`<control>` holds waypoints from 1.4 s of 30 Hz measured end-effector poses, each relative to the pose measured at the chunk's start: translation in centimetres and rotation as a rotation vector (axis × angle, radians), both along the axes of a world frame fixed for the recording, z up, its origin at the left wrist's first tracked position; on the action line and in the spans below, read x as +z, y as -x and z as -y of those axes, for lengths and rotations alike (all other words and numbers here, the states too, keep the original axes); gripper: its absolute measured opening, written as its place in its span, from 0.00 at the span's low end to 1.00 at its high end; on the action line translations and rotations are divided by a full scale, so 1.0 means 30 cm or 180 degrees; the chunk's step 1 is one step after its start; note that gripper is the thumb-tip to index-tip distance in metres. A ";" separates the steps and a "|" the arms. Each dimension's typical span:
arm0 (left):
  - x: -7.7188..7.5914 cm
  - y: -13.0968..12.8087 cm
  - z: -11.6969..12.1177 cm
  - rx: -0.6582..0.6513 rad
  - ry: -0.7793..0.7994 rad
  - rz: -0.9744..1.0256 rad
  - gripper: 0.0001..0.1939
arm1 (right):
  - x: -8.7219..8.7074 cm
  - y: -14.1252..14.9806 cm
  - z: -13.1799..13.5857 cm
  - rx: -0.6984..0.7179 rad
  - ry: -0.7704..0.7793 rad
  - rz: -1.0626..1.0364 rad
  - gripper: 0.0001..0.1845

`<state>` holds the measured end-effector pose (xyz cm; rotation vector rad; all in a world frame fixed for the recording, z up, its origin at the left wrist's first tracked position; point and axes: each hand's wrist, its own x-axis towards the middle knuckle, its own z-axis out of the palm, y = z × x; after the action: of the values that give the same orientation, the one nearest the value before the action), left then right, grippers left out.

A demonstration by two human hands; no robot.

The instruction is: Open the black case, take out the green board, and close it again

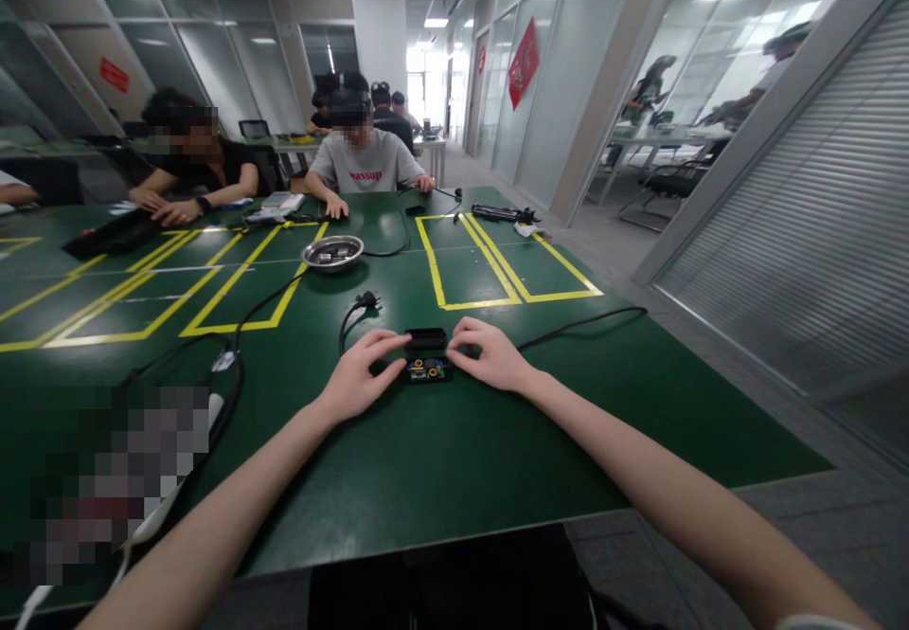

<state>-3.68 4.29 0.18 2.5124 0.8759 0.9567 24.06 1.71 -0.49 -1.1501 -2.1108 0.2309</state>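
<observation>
Close in front of me on the green table lies a small black power-adapter case in two parts. The nearer half (427, 370) shows a circuit board with coils and coloured components. Just behind it is the black cover (426, 338). At their left ends is my left hand (362, 374), thumb and fingers apart, fingertips beside or lightly touching the case. My right hand (490, 353) is curled at the right end, thumb and finger closed together; what is between them is hidden. A black plug (367, 300) with its cord lies behind my left hand.
A metal bowl (332, 253) with metal pieces stands farther back. A black cable (582, 324) runs right. Cables and a white power strip (160, 507) lie at left. A folded tripod (506, 214) lies at the back. Two people sit across the green table (398, 488).
</observation>
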 end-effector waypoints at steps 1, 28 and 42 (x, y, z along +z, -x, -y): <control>-0.008 -0.006 -0.009 0.0192 0.0097 0.0186 0.20 | -0.014 0.007 -0.008 -0.0385 0.0077 -0.0121 0.09; -0.020 -0.059 -0.010 0.0403 0.1755 0.1321 0.15 | -0.032 0.025 -0.043 -0.0122 0.1988 -0.2269 0.19; -0.016 -0.047 -0.011 0.0435 0.1753 0.1195 0.15 | -0.027 0.032 -0.034 -0.0004 0.1944 -0.2159 0.18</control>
<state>-2.28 4.63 -0.29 1.7635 1.0254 1.0144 23.10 2.74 -1.31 -1.1731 -1.4564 1.1510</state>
